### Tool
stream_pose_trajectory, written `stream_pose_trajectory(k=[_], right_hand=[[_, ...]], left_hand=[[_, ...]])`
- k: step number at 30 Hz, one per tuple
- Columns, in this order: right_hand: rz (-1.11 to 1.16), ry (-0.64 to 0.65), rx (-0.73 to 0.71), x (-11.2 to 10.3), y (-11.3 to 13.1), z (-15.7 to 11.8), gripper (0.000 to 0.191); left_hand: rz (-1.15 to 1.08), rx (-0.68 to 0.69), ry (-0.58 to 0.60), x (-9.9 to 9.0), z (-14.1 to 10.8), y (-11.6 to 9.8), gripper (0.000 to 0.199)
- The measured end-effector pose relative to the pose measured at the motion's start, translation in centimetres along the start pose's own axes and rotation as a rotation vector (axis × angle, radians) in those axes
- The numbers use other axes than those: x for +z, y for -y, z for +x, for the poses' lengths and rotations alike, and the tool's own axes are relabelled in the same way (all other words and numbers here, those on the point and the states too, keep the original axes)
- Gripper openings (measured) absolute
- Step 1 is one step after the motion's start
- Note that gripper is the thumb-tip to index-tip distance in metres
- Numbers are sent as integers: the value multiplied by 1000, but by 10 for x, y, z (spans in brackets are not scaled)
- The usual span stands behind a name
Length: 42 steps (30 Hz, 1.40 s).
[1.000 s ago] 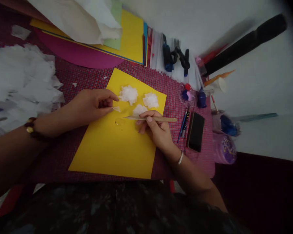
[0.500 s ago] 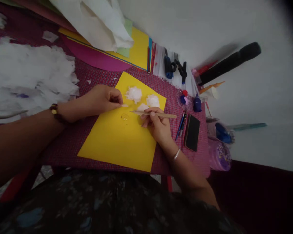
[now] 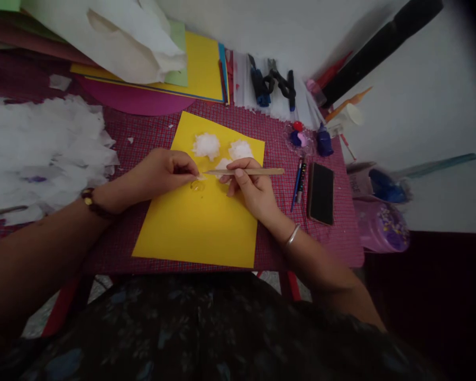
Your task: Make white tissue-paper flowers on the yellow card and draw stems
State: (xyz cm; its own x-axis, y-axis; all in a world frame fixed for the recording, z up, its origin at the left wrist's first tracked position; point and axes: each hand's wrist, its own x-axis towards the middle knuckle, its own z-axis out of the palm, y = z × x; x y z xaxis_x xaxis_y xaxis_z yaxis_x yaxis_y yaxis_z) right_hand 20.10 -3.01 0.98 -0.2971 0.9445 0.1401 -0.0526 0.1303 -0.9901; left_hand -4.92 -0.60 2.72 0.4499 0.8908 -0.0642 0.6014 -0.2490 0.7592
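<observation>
Over a yellow sheet [image 3: 198, 227], my left hand [image 3: 170, 170] pinches a small white paper piece [image 3: 201, 178] between thumb and fingertips. My right hand [image 3: 256, 190] grips a pointed wooden stick [image 3: 267, 171] near its middle, fingers closed round it. The stick's tip is at the white piece; whether they touch I cannot tell. Just below the left fingertips lies a clear, shiny glue-like blob [image 3: 197, 186]. Fluffy white paper tufts, one at the upper left [image 3: 206, 145], one at the right [image 3: 241, 150], sit on the sheet. Another tuft [image 3: 222, 164] is partly hidden behind the stick.
A heap of white paper pieces [image 3: 43, 143] covers the table's left. Stacked coloured sheets [image 3: 200, 63] lie at the back, beside scissors [image 3: 277, 82]. On the right are a phone [image 3: 321, 193], pens [image 3: 299, 182], a small blue bottle [image 3: 324, 140] and a pink tub [image 3: 375, 227].
The stick's tip and the white piece in my left fingers have come together above the blob. Both hands keep their hold. The camera view has shifted and tilted slightly.
</observation>
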Motion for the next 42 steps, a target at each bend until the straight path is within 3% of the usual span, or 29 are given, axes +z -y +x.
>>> stream_pose_trajectory(k=[13, 26, 33, 42], right_hand=[[-20, -57, 127, 1, -2, 13, 48], [-77, 35, 157, 4, -2, 18, 53], [-91, 9, 236, 8, 2, 20, 49], [-60, 26, 214, 7, 0, 20, 47]], left_hand=[[-20, -16, -9, 0, 0, 1, 32], [-85, 52, -7, -1, -1, 5, 27], [-112, 18, -7, -1, -2, -2, 26], [-95, 17, 17, -1, -2, -4, 27]])
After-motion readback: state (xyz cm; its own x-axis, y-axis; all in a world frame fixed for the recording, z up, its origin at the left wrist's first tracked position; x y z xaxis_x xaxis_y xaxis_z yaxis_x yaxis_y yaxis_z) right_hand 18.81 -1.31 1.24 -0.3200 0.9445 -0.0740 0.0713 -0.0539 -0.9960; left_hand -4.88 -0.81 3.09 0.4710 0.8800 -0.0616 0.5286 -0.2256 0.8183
